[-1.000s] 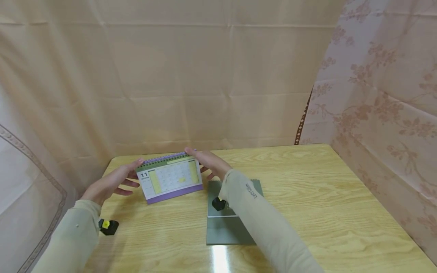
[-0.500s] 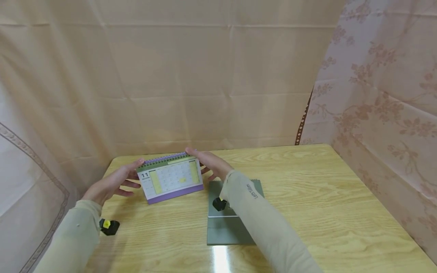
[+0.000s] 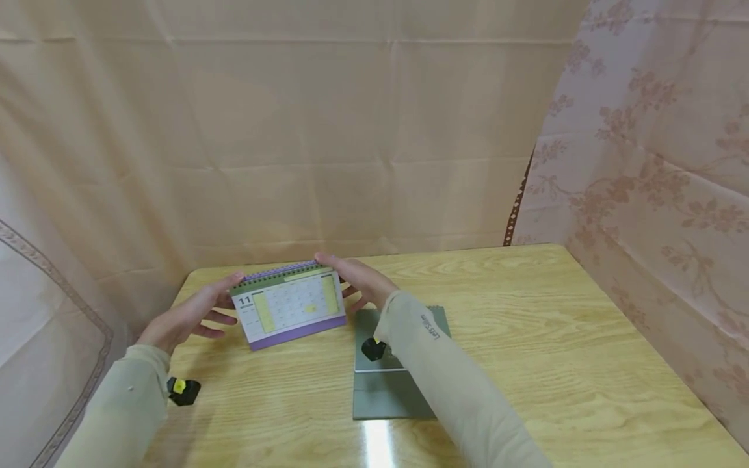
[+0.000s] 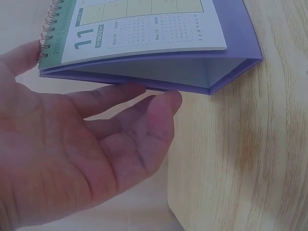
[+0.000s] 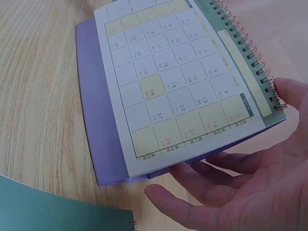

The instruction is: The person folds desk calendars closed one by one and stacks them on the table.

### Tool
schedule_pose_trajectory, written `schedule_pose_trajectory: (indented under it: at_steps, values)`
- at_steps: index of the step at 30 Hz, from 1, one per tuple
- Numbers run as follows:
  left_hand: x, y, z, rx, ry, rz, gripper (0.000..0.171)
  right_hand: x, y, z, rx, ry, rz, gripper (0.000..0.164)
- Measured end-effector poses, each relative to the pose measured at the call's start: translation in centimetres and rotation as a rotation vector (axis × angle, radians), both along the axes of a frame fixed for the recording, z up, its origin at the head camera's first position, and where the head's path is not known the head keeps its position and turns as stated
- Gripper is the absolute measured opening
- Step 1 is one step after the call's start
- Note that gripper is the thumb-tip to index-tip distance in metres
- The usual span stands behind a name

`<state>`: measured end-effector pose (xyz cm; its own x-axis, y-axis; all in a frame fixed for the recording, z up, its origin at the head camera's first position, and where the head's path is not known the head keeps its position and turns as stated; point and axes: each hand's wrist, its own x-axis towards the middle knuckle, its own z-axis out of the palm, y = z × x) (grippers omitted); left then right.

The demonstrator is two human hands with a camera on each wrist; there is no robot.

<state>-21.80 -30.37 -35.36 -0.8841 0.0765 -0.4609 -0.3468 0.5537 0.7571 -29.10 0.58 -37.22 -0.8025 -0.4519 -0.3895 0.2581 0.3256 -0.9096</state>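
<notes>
A spiral-bound desk calendar (image 3: 295, 305) with a purple stand, open at November, stands tilted back on the left part of the table. My left hand (image 3: 196, 311) holds its left end, the thumb at the coil and the fingers behind the purple back panel (image 4: 168, 83). At the other end my right hand (image 3: 364, 281) has its thumb on the coil (image 5: 255, 55), while its fingers reach behind the back. The page grid (image 5: 168, 82) faces me, with one yellow-marked day. From the left wrist, the stand's hollow triangular side shows.
A dark green spiral-bound item (image 3: 386, 396) lies flat at mid-table, partly under my right sleeve (image 3: 450, 377). Black wrist devices (image 3: 184, 392) jut from both cuffs. Beige cloth (image 3: 351, 130) hangs behind the wooden table (image 3: 526, 338), patterned cloth (image 3: 661, 162) at the right.
</notes>
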Motion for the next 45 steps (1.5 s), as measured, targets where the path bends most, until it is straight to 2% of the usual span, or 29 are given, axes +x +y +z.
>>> schedule_pose_trajectory:
  at_steps: [15,25,33,39,45]
  values:
    - [0.18,0.13,-0.33,0.006,0.011,0.02,0.096,-0.36,-0.22,-0.63,-0.014,-0.004,-0.006,0.067]
    - [-0.09,0.2,-0.69,0.019,0.019,0.014,0.094,-0.45,-0.13,-0.67,-0.017,-0.006,-0.005,0.066]
    - [-0.41,-0.24,-0.89,0.024,0.017,0.002,0.092,-0.59,-0.22,-0.39,-0.009,-0.02,-0.027,0.063]
    - [-0.65,-0.16,-0.94,0.026,0.019,0.015,0.094,-0.82,-0.53,-0.37,-0.011,-0.041,-0.063,0.061]
    - [-0.6,-0.16,-0.96,0.033,0.016,0.024,0.093,-1.01,-0.79,-0.64,-0.029,-0.043,-0.062,0.06]
